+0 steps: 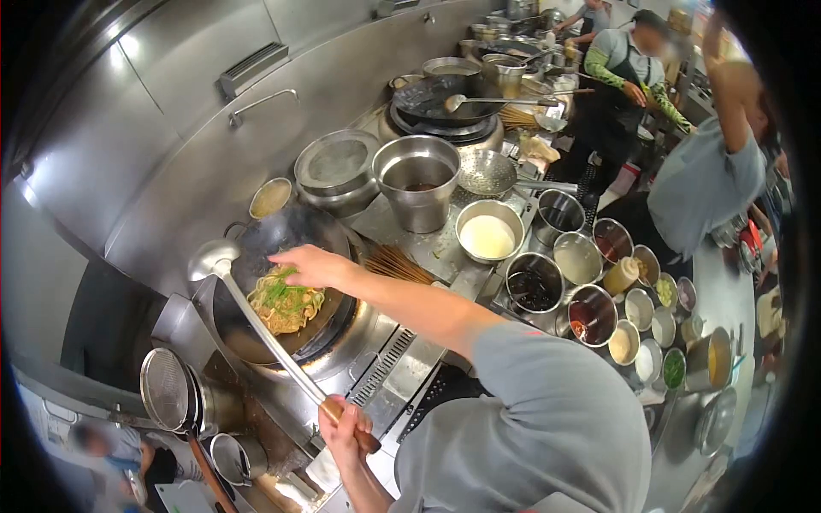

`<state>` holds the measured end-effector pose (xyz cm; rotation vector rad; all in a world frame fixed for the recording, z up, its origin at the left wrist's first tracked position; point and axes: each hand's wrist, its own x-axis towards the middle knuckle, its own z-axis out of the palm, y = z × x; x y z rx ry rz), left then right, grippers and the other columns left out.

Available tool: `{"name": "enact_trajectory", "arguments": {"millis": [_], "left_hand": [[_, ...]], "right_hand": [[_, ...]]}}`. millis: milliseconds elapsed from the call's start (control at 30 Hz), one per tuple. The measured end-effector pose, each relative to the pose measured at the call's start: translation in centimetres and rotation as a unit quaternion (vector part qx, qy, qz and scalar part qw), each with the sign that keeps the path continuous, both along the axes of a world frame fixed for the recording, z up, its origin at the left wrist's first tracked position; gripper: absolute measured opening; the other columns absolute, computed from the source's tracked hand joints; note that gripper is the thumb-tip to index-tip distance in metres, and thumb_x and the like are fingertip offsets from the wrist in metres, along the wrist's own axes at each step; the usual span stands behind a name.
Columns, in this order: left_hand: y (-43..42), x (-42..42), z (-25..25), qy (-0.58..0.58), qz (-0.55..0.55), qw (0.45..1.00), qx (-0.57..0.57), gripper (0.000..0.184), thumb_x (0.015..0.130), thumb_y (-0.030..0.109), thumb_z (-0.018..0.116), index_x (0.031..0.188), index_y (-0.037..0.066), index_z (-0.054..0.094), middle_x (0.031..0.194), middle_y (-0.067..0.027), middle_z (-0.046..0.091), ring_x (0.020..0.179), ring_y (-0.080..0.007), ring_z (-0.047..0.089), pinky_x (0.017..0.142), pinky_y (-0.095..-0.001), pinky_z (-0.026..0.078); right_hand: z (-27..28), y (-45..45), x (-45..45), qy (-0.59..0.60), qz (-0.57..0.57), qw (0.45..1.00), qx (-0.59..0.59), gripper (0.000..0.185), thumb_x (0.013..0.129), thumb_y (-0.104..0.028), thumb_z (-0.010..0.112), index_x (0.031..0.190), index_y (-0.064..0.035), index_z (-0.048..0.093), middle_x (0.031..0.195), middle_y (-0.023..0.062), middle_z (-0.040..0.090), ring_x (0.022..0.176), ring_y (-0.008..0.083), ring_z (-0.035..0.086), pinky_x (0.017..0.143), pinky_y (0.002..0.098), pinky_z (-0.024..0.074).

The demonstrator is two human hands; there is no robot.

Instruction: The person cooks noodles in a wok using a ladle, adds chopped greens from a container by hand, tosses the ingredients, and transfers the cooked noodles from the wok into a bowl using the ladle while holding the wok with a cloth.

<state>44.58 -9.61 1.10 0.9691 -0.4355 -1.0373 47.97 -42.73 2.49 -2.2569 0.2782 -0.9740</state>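
Observation:
My left hand (348, 427) is closed around the wooden grip of a long ladle (278, 346), whose bowl hangs over the wok's left rim. My right hand (316, 267) reaches across the wok (244, 321), fingers stretched out above the food with nothing visible held in them. In the wok lie noodles (299, 318) with shredded green onion (286, 293) on top. The wok sits on a round burner, and a bamboo brush (398, 263) lies just right of it.
Behind stand a tall steel pot (417, 198), a bowl of white liquid (489, 236) and a perforated skimmer (487, 173). Several seasoning containers (592, 313) line the right counter. A mesh strainer (165, 389) rests at lower left. Co-workers (629, 81) stand at upper right.

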Motion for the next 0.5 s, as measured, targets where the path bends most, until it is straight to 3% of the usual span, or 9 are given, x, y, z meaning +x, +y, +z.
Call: {"name": "enact_trajectory", "arguments": {"millis": [100, 167, 267, 333, 400, 433, 500], "left_hand": [[-1.8, 0.5, 0.3, 0.047, -0.030, 0.998, -0.031, 0.023, 0.088, 0.005, 0.061, 0.106, 0.008, 0.046, 0.072, -0.0019, 0.046, 0.058, -0.0115, 0.045, 0.050, -0.0270, 0.040], [-3.8, 0.8, 0.2, 0.057, -0.042, 0.997, -0.022, 0.020, 0.089, 0.005, 0.061, 0.104, 0.009, 0.048, 0.074, -0.0009, 0.046, 0.058, -0.0102, 0.044, 0.051, -0.0258, 0.039], [-7.2, 0.7, -0.3, 0.087, -0.073, 0.993, -0.034, 0.017, 0.090, 0.007, 0.060, 0.101, 0.009, 0.048, 0.074, 0.0014, 0.047, 0.058, -0.0062, 0.044, 0.050, -0.0223, 0.038], [-9.7, 0.3, -1.0, 0.061, -0.044, 0.997, -0.015, 0.018, 0.088, 0.006, 0.061, 0.099, 0.007, 0.047, 0.074, -0.0002, 0.051, 0.058, -0.0091, 0.051, 0.051, -0.0266, 0.047], [-12.0, -0.3, -2.0, 0.076, -0.030, 0.996, -0.047, 0.018, 0.088, 0.006, 0.062, 0.098, 0.007, 0.047, 0.075, -0.0024, 0.053, 0.058, -0.0114, 0.053, 0.052, -0.0281, 0.049], [-13.0, -0.6, -2.0, 0.097, -0.019, 0.993, -0.058, 0.017, 0.087, 0.006, 0.061, 0.097, 0.007, 0.047, 0.074, -0.0032, 0.053, 0.058, -0.0122, 0.054, 0.052, -0.0283, 0.049], [-14.1, -0.7, -2.0, 0.118, -0.010, 0.991, -0.069, 0.017, 0.087, 0.006, 0.061, 0.095, 0.006, 0.047, 0.074, -0.0040, 0.053, 0.058, -0.0131, 0.054, 0.052, -0.0285, 0.049]], "right_hand": [[2.2, 5.1, -10.7, 0.038, 0.022, 0.993, 0.113, 0.043, 0.086, -0.017, 0.066, 0.127, -0.0091, 0.058, 0.102, 0.0138, 0.069, 0.090, 0.0225, 0.068, 0.082, 0.0353, 0.0536], [1.4, 8.9, -17.8, 0.047, -0.026, 0.992, 0.115, 0.039, 0.088, -0.016, 0.064, 0.126, -0.0085, 0.059, 0.097, 0.0109, 0.070, 0.084, 0.0187, 0.067, 0.078, 0.0317, 0.0533], [-0.4, 14.2, -27.7, 0.188, -0.107, 0.955, 0.203, 0.036, 0.089, -0.014, 0.064, 0.124, -0.0041, 0.060, 0.094, 0.0111, 0.071, 0.082, 0.0139, 0.066, 0.074, 0.0296, 0.0520], [-0.3, 18.3, -32.0, 0.161, -0.160, 0.930, 0.288, 0.031, 0.090, -0.011, 0.063, 0.118, 0.0016, 0.062, 0.090, 0.0086, 0.070, 0.077, 0.0113, 0.063, 0.071, 0.0264, 0.0514], [-2.6, 21.0, -36.8, 0.183, -0.239, 0.911, 0.282, 0.030, 0.090, -0.009, 0.062, 0.117, 0.0042, 0.061, 0.087, 0.0068, 0.068, 0.076, 0.0109, 0.062, 0.069, 0.0255, 0.0519], [-3.8, 22.0, -38.7, 0.136, -0.248, 0.883, 0.376, 0.030, 0.090, -0.008, 0.062, 0.116, 0.0056, 0.061, 0.088, 0.0083, 0.068, 0.076, 0.0127, 0.064, 0.068, 0.0259, 0.0529], [-5.4, 24.2, -41.1, 0.071, -0.306, 0.843, 0.437, 0.029, 0.090, -0.006, 0.061, 0.117, 0.0066, 0.060, 0.090, 0.0102, 0.068, 0.077, 0.0149, 0.065, 0.068, 0.0266, 0.0540]]}}
